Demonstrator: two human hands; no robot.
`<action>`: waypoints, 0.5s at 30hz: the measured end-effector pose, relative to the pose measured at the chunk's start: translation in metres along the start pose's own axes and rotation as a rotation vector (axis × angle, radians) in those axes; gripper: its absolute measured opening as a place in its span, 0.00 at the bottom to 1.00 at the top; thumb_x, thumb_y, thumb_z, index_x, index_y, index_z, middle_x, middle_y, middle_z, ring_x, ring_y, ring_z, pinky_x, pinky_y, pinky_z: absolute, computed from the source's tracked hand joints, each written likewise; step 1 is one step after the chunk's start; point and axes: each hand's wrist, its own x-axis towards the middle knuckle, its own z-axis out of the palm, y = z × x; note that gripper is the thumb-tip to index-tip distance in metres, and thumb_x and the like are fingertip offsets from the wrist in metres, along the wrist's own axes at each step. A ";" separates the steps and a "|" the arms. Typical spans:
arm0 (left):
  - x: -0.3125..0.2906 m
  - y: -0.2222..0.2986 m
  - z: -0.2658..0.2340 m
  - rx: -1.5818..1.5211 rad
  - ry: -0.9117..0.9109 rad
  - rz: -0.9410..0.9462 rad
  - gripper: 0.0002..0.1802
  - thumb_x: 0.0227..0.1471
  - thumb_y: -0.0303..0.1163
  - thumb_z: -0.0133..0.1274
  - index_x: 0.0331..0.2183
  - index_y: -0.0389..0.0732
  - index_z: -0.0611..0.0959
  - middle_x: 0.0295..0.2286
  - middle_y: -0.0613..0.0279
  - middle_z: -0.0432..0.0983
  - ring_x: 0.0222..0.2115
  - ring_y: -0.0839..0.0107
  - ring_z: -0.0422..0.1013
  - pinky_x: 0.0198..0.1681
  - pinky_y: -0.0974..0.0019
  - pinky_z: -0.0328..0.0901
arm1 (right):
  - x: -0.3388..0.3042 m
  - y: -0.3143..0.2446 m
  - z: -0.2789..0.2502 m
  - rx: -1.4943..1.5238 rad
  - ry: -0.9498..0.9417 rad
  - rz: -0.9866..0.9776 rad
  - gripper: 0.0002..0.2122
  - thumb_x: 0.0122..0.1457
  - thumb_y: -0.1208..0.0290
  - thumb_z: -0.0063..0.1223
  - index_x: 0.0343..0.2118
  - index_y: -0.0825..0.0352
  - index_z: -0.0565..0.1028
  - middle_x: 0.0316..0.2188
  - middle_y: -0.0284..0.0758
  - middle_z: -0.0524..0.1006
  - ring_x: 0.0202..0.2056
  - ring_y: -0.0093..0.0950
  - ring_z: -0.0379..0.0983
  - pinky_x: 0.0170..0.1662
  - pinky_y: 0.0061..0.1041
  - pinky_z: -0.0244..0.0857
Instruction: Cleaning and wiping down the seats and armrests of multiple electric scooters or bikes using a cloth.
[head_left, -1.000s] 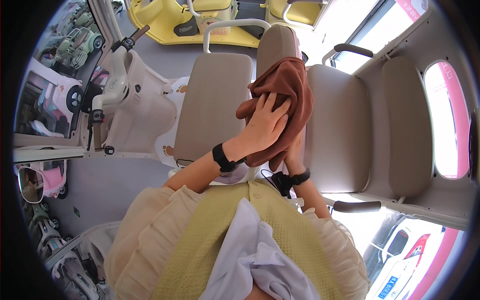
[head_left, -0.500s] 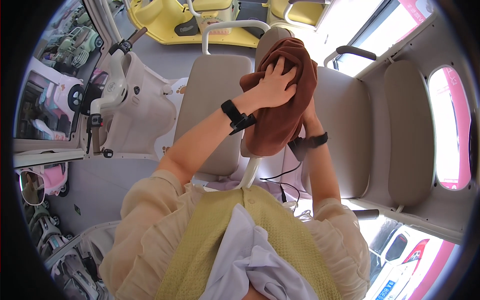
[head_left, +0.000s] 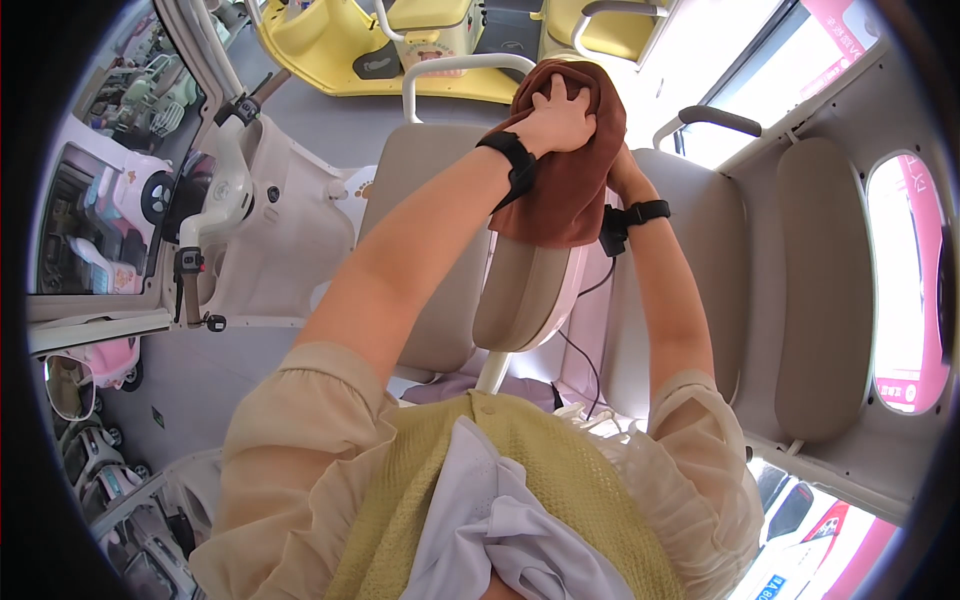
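A brown cloth (head_left: 575, 205) is draped over the far part of a beige padded seat backrest (head_left: 525, 295), whose near end is bare. On top of the cloth lies my left hand (head_left: 560, 120), its fingers spread and pressing into the folds. My right hand (head_left: 627, 176) is against the cloth's right side, with its fingers hidden behind it. Both wrists wear black straps. To the left of the backrest is a front seat cushion (head_left: 420, 250), and to its right a rear seat cushion (head_left: 675, 290).
White handlebars (head_left: 222, 195) with brake levers stand at the left. A white metal armrest (head_left: 455, 62) curves beyond the front seat. At right are a dark armrest (head_left: 718, 121) and another padded backrest (head_left: 825, 290). A black cable (head_left: 592, 370) hangs below the backrest. Farther off is a yellow vehicle (head_left: 340, 60).
Both hands and the cloth have moved away from me along the backrest, uncovering its near end. My left hand still lies spread on the cloth.
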 end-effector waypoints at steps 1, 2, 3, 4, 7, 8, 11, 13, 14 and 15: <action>0.003 0.000 -0.001 0.064 -0.014 0.014 0.28 0.46 0.46 0.34 0.49 0.46 0.56 0.48 0.32 0.41 0.44 0.27 0.44 0.48 0.44 0.45 | -0.001 -0.002 0.003 -0.104 -0.001 -0.060 0.19 0.54 0.64 0.38 0.46 0.71 0.58 0.41 0.38 0.64 0.39 0.26 0.62 0.40 0.21 0.60; 0.001 0.005 0.005 -0.020 0.133 -0.061 0.26 0.46 0.43 0.33 0.46 0.41 0.60 0.45 0.32 0.49 0.42 0.27 0.49 0.43 0.41 0.49 | -0.002 -0.003 0.004 -0.208 -0.003 -0.120 0.19 0.54 0.63 0.37 0.45 0.70 0.60 0.39 0.38 0.65 0.37 0.25 0.63 0.37 0.20 0.61; 0.006 0.003 0.008 -0.019 0.131 -0.061 0.26 0.46 0.43 0.33 0.46 0.41 0.60 0.45 0.32 0.49 0.42 0.27 0.49 0.43 0.41 0.49 | -0.002 -0.001 0.003 -0.206 -0.002 -0.119 0.19 0.54 0.63 0.37 0.45 0.70 0.60 0.39 0.38 0.65 0.37 0.25 0.63 0.37 0.20 0.61; 0.011 0.002 0.011 0.086 0.148 -0.026 0.25 0.47 0.42 0.33 0.45 0.38 0.61 0.43 0.32 0.51 0.41 0.28 0.50 0.40 0.40 0.51 | -0.003 0.002 0.000 -0.282 -0.031 -0.102 0.18 0.54 0.64 0.37 0.44 0.70 0.60 0.39 0.37 0.66 0.37 0.25 0.63 0.38 0.20 0.61; 0.011 0.003 0.012 0.202 0.176 -0.049 0.25 0.47 0.41 0.33 0.43 0.33 0.62 0.40 0.30 0.55 0.38 0.30 0.54 0.35 0.41 0.56 | -0.010 0.020 0.004 -0.059 -0.023 0.099 0.17 0.54 0.66 0.37 0.45 0.69 0.59 0.39 0.35 0.65 0.38 0.24 0.62 0.40 0.21 0.60; 0.015 -0.006 0.023 0.272 0.216 0.016 0.25 0.47 0.42 0.34 0.44 0.35 0.62 0.41 0.29 0.54 0.37 0.29 0.55 0.36 0.41 0.56 | -0.014 0.029 0.007 0.237 0.016 0.279 0.16 0.54 0.66 0.37 0.45 0.68 0.59 0.40 0.35 0.65 0.39 0.23 0.61 0.41 0.22 0.59; -0.001 0.014 0.010 0.198 0.246 -0.010 0.25 0.46 0.42 0.35 0.45 0.39 0.62 0.42 0.26 0.50 0.36 0.26 0.55 0.38 0.41 0.55 | -0.028 0.063 -0.002 -0.144 -0.100 -0.041 0.17 0.55 0.66 0.36 0.47 0.67 0.57 0.42 0.34 0.63 0.42 0.23 0.58 0.44 0.22 0.56; -0.008 0.024 0.006 0.065 0.129 -0.105 0.26 0.46 0.42 0.36 0.48 0.45 0.60 0.50 0.39 0.37 0.44 0.30 0.45 0.35 0.40 0.58 | -0.009 0.121 -0.027 -0.001 -0.128 0.052 0.19 0.54 0.66 0.38 0.48 0.66 0.56 0.46 0.34 0.60 0.45 0.24 0.56 0.47 0.22 0.52; -0.013 0.022 0.007 0.063 0.130 -0.110 0.26 0.46 0.42 0.36 0.48 0.45 0.60 0.50 0.39 0.37 0.44 0.30 0.45 0.35 0.40 0.58 | -0.016 0.130 -0.025 -0.158 -0.135 -0.003 0.21 0.52 0.66 0.41 0.48 0.65 0.56 0.47 0.34 0.59 0.47 0.24 0.55 0.48 0.22 0.51; -0.019 0.021 0.009 0.124 0.184 -0.049 0.27 0.45 0.44 0.37 0.47 0.43 0.60 0.48 0.32 0.40 0.40 0.27 0.49 0.37 0.41 0.56 | -0.026 0.135 -0.025 -0.316 -0.136 -0.060 0.22 0.51 0.66 0.44 0.49 0.65 0.55 0.48 0.33 0.58 0.48 0.24 0.54 0.50 0.22 0.49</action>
